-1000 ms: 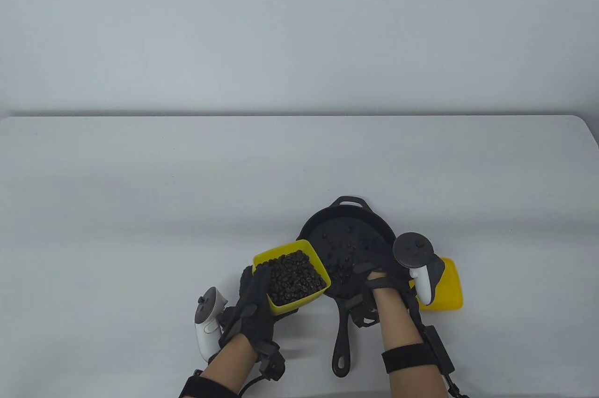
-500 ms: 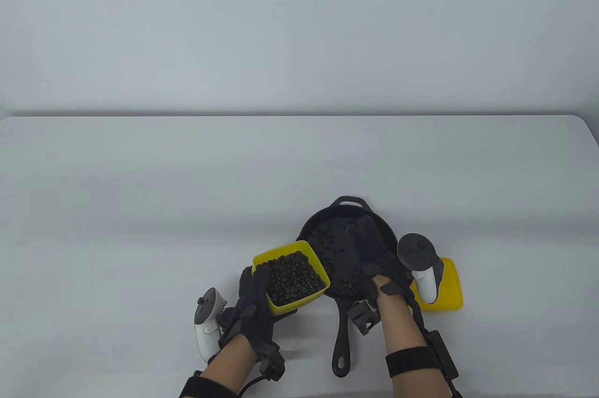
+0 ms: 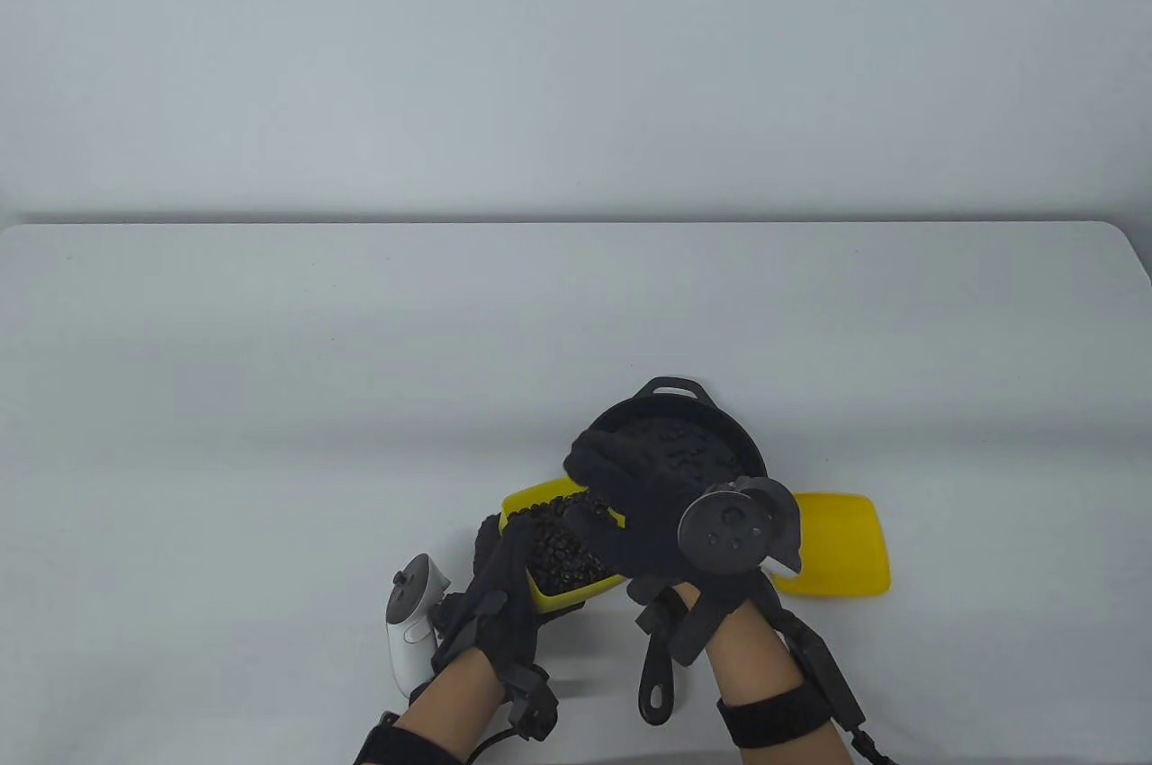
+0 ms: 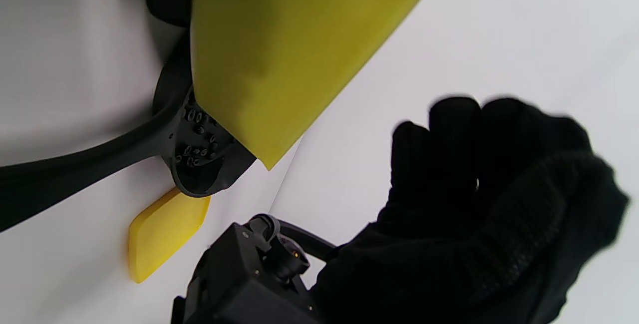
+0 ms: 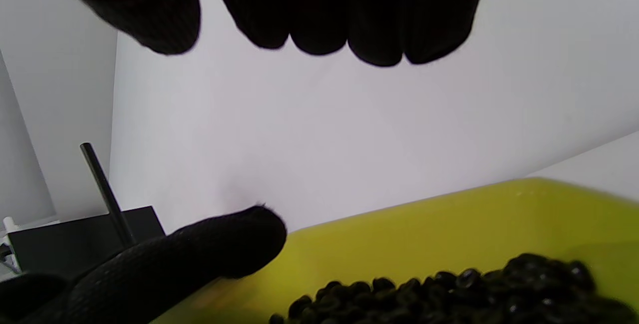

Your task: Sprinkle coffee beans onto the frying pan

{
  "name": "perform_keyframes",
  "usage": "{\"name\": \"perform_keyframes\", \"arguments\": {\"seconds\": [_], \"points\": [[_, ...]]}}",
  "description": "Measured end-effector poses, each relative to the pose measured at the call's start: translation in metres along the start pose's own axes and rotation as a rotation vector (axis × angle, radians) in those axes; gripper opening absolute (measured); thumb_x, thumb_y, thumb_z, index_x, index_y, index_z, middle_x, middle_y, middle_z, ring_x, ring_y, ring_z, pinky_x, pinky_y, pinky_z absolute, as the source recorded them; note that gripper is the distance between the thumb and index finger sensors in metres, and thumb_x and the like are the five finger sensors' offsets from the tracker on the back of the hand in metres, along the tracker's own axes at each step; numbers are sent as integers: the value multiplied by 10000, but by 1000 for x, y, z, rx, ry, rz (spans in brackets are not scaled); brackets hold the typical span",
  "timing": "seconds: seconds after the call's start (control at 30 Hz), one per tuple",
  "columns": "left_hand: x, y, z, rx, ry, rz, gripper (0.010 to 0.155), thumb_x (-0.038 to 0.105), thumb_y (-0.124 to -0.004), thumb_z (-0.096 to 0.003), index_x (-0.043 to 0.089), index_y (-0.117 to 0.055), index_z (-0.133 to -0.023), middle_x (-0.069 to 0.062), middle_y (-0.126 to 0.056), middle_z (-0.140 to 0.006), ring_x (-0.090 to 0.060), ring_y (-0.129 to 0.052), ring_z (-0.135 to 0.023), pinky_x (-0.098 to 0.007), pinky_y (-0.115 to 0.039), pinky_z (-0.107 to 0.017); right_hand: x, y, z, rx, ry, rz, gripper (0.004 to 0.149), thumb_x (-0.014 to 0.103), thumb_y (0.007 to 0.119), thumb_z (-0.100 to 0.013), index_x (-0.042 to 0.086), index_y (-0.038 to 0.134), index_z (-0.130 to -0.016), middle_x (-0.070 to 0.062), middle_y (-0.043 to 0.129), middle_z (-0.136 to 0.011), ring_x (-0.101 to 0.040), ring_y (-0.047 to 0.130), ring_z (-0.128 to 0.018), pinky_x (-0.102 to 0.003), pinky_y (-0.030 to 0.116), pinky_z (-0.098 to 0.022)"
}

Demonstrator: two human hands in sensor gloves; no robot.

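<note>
A black cast-iron frying pan [image 3: 711, 432] lies near the table's front edge with several coffee beans [image 3: 679, 454] scattered in it. Its handle [image 3: 661, 675] points toward me. My left hand [image 3: 504, 549] grips a yellow container [image 3: 540, 502] full of coffee beans [image 3: 562, 553] and holds it against the pan's left rim. My right hand [image 3: 601, 477] hovers open over the container. In the right wrist view its fingers [image 5: 349, 19] hang spread above the beans [image 5: 449, 294] without touching them. The left wrist view shows the container's underside [image 4: 279, 54] and the pan [image 4: 199, 164].
A yellow lid [image 3: 841, 544] lies flat on the table right of the pan; it also shows in the left wrist view [image 4: 164, 234]. The white table [image 3: 360, 351] stretches wide to the left and back.
My right hand has moved left from over the pan to above the container. My left hand with the container has shifted slightly right.
</note>
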State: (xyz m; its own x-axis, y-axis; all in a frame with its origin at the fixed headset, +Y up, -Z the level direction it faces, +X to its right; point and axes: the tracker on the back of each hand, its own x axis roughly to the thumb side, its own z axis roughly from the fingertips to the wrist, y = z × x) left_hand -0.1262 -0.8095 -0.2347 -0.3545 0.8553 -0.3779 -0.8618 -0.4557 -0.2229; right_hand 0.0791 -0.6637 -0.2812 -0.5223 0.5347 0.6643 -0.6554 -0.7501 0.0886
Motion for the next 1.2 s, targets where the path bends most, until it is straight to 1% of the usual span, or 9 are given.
{"name": "perform_keyframes", "arguments": {"seconds": [0.07,0.17,0.3,0.37,0.5,0.57,0.8,1.03,1.2], "points": [[0,0,0,-6,-1,-1,943,731,-556,-586,207,115,-992,-171,-368,-1057,-419,-687,-932,-457,-724,-687,0,9,-6,165,35,-32,467,450,841,-526,145,798,-878,-129,788,-958,-475,877,-818,-443,846,-507],[0,0,0,-7,-5,-13,941,733,-557,-585,207,105,-996,-172,-380,-1053,-421,-698,-921,-454,-735,-674,-8,18,-10,261,137,-3,436,420,860,-521,117,836,-834,-158,829,-909,-483,933,-741,-406,894,-433],[2,-2,1,-9,-23,-28,938,735,-561,-584,206,90,-1003,-175,-399,-1047,-419,-713,-909,-452,-746,-662,-18,24,-11,432,261,2,649,449,903,-506,62,711,-991,-239,681,-1018,-512,884,-774,-398,906,-374],[3,-4,2,-19,-29,-57,937,733,-569,-587,204,78,-1010,-183,-407,-1040,-429,-716,-898,-458,-749,-652,-20,28,-12,492,298,12,774,490,923,-485,43,633,-1047,-260,634,-1035,-485,897,-757,-338,912,-351],[0,-16,4,-51,-3,-41,952,731,-570,-589,186,102,-988,-203,-390,-1016,-438,-712,-879,-451,-762,-637,-16,42,-13,583,293,26,876,549,957,-434,64,609,-1075,-283,623,-1023,-489,879,-706,-297,916,-283],[-1,-15,3,-44,0,-76,943,725,-571,-590,187,87,-998,-207,-407,-1009,-441,-723,-862,-456,-768,-623,-12,48,-13,616,288,27,839,510,952,-451,105,593,-1091,-285,606,-1028,-486,883,-673,-302,929,-264],[-1,-16,5,-61,9,-72,941,721,-554,-588,163,85,-994,-223,-408,-1001,-454,-725,-849,-464,-771,-614,-15,62,-14,635,285,-40,685,358,921,-496,132,573,-1041,-224,625,-947,-317,925,-477,-214,905,-203],[-3,-16,4,-57,26,-60,941,724,-552,-585,172,92,-992,-222,-394,-1005,-456,-710,-859,-468,-759,-623,-22,64,-12,589,333,-85,406,236,847,-532,207,717,-915,-178,702,-879,-313,933,-431,-213,898,-163],[-5,-15,3,-57,27,-48,941,727,-551,-587,189,108,-989,-209,-375,-1020,-448,-688,-886,-466,-742,-648,-27,62,-9,516,372,-109,332,195,832,-534,216,767,-859,-180,723,-885,-317,942,-448,-223,906,-179]]}}
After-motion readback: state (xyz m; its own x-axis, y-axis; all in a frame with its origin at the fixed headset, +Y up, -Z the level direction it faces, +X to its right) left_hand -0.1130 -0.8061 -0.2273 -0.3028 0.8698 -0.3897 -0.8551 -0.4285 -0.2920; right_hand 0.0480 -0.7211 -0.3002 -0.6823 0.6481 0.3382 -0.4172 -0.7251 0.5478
